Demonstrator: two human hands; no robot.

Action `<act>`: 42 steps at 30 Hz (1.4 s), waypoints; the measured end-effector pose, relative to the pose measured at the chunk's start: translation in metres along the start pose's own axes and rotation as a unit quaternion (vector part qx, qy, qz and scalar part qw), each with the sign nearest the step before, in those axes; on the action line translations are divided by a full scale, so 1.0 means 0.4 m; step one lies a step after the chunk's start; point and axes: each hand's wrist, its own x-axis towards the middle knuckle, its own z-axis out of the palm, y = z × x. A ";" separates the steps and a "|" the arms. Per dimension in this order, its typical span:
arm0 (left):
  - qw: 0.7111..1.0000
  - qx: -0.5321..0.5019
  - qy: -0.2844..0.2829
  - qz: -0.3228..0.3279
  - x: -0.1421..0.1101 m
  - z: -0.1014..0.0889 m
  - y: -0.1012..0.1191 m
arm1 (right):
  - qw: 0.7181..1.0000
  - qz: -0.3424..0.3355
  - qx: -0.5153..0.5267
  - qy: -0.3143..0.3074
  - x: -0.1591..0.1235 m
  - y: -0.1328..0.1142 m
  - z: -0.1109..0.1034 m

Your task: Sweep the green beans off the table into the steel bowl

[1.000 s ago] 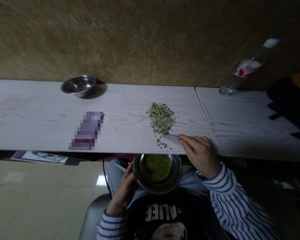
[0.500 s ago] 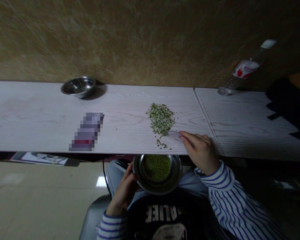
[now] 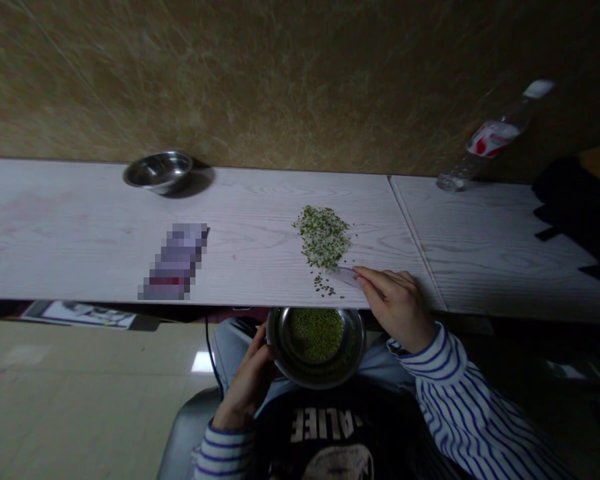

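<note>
My left hand (image 3: 247, 383) grips the rim of a steel bowl (image 3: 285, 360) held just below the table's front edge; green beans (image 3: 315, 333) fill it. My right hand (image 3: 400, 308) rests on the table, its fingers closed on a small flat clear scraper (image 3: 344, 275). The scraper's tip lies at the near end of a pile of green and pale grains (image 3: 323, 237) spread on the white wooden table (image 3: 80, 233). A few loose green beans (image 3: 325, 287) lie between the pile and the table edge.
An empty steel bowl (image 3: 159, 171) stands at the back left by the wall. A blurred flat rectangular thing (image 3: 174, 261) lies left of the pile. A plastic bottle (image 3: 490, 137) leans at the back right, next to a dark bag (image 3: 580, 207).
My right hand with the scraper has shifted slightly back and forth at the pile's near end. The left hand and the bowl stay put.
</note>
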 end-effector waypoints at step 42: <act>1.000 0.009 0.011 0.010 -0.004 0.002 0.009 | 1.000 0.019 0.005 -0.007 0.011 0.002 0.019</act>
